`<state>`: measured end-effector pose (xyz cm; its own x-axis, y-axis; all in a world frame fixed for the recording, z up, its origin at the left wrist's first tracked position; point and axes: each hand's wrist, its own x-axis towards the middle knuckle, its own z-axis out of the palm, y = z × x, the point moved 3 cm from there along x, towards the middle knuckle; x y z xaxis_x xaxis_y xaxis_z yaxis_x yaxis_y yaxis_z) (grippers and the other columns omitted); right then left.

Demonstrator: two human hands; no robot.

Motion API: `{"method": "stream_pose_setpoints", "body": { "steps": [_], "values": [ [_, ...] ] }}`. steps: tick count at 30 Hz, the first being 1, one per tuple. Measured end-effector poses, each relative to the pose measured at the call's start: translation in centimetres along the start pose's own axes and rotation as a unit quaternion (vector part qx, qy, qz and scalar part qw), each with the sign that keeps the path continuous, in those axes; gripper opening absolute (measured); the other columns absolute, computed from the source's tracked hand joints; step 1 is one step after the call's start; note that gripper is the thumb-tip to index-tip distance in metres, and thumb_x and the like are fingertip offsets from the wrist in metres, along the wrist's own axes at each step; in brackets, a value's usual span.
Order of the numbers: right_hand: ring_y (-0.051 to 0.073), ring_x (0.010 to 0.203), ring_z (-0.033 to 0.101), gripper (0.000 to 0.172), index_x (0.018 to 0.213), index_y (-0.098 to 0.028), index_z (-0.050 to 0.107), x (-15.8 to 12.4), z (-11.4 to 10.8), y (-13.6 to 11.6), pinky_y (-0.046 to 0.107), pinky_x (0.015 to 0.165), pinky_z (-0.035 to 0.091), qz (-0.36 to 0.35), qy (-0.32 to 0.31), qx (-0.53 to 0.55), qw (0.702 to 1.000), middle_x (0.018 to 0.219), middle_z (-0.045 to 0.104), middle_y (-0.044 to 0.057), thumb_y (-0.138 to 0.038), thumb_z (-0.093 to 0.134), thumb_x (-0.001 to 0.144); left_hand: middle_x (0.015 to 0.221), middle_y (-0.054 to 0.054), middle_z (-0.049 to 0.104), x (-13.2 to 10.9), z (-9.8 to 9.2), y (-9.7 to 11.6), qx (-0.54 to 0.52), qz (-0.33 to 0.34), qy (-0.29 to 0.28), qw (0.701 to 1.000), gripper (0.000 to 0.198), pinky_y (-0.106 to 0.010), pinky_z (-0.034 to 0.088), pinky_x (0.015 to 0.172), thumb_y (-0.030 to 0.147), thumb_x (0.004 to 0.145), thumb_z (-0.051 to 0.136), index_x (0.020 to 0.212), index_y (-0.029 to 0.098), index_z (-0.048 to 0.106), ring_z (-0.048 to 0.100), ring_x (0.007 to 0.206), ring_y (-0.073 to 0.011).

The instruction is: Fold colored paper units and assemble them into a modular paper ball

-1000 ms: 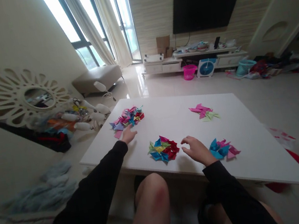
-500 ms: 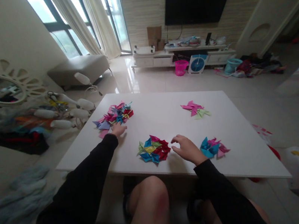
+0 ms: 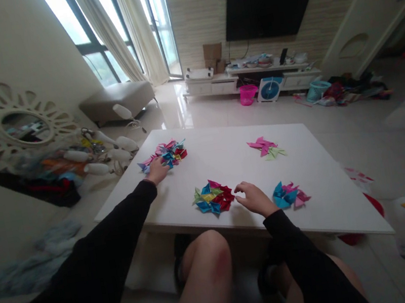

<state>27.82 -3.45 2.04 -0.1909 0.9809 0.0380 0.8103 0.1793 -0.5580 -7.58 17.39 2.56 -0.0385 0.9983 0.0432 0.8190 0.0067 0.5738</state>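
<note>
My left hand reaches onto a heap of folded origami paper pieces at the table's far left. Its fingers stretch over pieces at the near side and partly cover them. The heap mixes pink, purple, blue, red and yellow. Nearer the front edge lies a ring-like cluster of blue, green, yellow and red paper pieces. Just right of its red side, my right hand hovers low with fingers loosely curved, a gap between thumb and fingers, and nothing in them.
On the white table, a blue and pink paper cluster lies right of my right hand. Farther back is a pink and green one. A lamp with white shades stands beyond the left edge. My knees are under the front edge.
My left hand has moved farther forward onto the heap of paper pieces. The right hand stays beside the middle cluster. The camera view has shifted slightly.
</note>
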Motion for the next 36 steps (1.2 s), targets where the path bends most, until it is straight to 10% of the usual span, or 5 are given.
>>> {"method": "stream_pose_setpoints", "body": {
  "steps": [6, 11, 16, 27, 36],
  "values": [
    [0.019, 0.095, 0.064, 0.015, 0.099, -0.015, 0.072, 0.6, 0.1, 0.7, 0.029, 0.088, 0.046, 0.004, -0.002, 0.001, 1.0, 0.1, 0.069, 0.008, -0.018, 0.064, 0.087, 0.104, -0.008, 0.079, -2.3, -1.2, 4.7, 0.031, 0.11, -0.103, 0.988, 0.032, -0.029, 0.052, 0.096, 0.021, 0.077, 0.062, 0.104, 0.016, 0.08, 0.07, 0.1, -0.0232],
    [0.019, 0.093, 0.064, 0.017, 0.1, -0.016, 0.073, 0.4, 0.0, 0.9, 0.029, 0.086, 0.046, 0.016, -0.004, -0.007, 1.0, 0.1, 0.07, 0.008, -0.019, 0.063, 0.087, 0.087, -0.007, 0.079, -5.9, 2.2, 9.0, 0.068, 0.187, -0.303, 0.932, 0.026, -0.024, 0.052, 0.08, 0.023, 0.073, 0.068, 0.093, 0.016, 0.083, 0.07, 0.084, -0.0201],
    [0.019, 0.094, 0.065, 0.017, 0.101, -0.016, 0.073, -0.5, -0.1, 1.1, 0.029, 0.087, 0.045, 0.018, -0.017, -0.013, 1.0, 0.101, 0.071, 0.009, -0.024, 0.064, 0.089, 0.076, -0.005, 0.077, -7.7, 6.2, 11.2, 0.065, 0.161, -0.376, 0.91, 0.019, -0.023, 0.048, 0.07, 0.027, 0.069, 0.071, 0.081, 0.016, 0.082, 0.068, 0.074, -0.0178],
    [0.02, 0.094, 0.065, 0.019, 0.103, -0.016, 0.072, -1.1, -1.4, 1.9, 0.029, 0.086, 0.046, 0.017, -0.02, -0.022, 0.999, 0.102, 0.072, 0.009, -0.02, 0.062, 0.087, 0.093, -0.013, 0.077, -8.0, 9.4, 10.4, -0.04, 0.021, -0.424, 0.904, 0.034, -0.025, 0.053, 0.066, 0.041, 0.073, 0.073, 0.089, 0.011, 0.077, 0.07, 0.079, -0.0193],
    [0.019, 0.093, 0.066, 0.018, 0.102, -0.017, 0.072, -0.2, -0.6, 1.6, 0.027, 0.085, 0.045, 0.018, -0.042, -0.016, 0.999, 0.103, 0.073, 0.009, -0.022, 0.063, 0.088, 0.109, -0.017, 0.075, -5.6, 7.5, 4.6, 0.065, -0.033, -0.241, 0.968, 0.032, -0.028, 0.053, 0.077, 0.025, 0.084, 0.056, 0.109, 0.01, 0.069, 0.072, 0.092, -0.0226]
  ]
}}
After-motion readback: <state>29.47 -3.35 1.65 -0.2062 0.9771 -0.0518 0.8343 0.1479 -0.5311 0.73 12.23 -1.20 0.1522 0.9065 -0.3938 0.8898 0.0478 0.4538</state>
